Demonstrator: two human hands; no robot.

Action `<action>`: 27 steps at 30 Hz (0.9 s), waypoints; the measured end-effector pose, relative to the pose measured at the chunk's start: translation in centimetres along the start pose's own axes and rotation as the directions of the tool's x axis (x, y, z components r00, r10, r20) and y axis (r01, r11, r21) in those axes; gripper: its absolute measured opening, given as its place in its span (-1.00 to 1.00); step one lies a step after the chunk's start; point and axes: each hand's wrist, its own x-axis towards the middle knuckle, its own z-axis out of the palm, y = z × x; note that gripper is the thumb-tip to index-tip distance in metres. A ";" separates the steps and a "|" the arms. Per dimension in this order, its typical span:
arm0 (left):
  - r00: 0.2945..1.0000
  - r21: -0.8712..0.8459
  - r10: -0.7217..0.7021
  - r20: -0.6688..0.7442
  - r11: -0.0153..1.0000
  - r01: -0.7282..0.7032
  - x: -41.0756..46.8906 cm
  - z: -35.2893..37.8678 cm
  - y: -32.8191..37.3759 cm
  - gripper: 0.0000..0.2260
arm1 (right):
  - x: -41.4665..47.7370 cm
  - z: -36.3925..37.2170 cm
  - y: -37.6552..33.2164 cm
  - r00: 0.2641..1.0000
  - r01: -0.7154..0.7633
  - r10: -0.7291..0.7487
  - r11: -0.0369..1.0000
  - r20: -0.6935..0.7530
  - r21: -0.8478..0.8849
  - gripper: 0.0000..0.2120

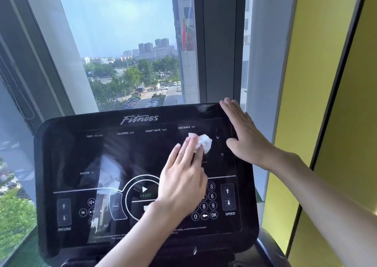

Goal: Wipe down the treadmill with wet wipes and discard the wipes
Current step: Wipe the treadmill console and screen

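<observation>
Wipe (205, 142) lies under left hand (181, 183) near console's (81, 154) edge.

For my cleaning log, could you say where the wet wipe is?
In the head view, the wet wipe lies upper right on the console, under the left hand's fingertips, below DISTANCE.

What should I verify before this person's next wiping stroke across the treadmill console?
1. Wet wipe under control: ok. The left hand presses it against the console with straight fingers.
2. Console steadied: ok. The right hand rests flat on its upper right corner.
3. Controls clear of contact: not ok. The left palm and wrist cover part of the keypad, beside the START button.
4. Treadmill stopped: cannot tell. Readouts look dark; the belt is out of view.
5. Bin within reach: cannot tell. None is in view.
</observation>
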 end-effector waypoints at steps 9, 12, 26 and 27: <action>0.998 -0.059 0.035 -0.044 0.998 -0.038 3.1 -0.9 1.3 -0.46 | 0.0 -0.1 0.4 1.000 -0.003 0.002 0.999 0.009 0.036 -0.08; 0.995 -0.069 0.095 -0.012 0.993 -0.095 3.4 -0.8 2.2 -0.42 | 0.0 -0.2 0.4 1.000 -0.001 0.001 0.999 0.003 0.039 -0.09; 0.987 -0.078 0.161 0.011 0.984 -0.160 3.7 -0.6 3.3 -0.41 | 0.1 -0.8 0.5 0.999 -0.031 0.029 0.993 0.020 0.110 -0.16; 0.977 -0.058 0.210 0.037 0.977 -0.207 3.1 -0.3 3.8 -0.39 | 0.1 -0.8 0.4 0.999 -0.033 0.031 0.993 0.022 0.113 -0.17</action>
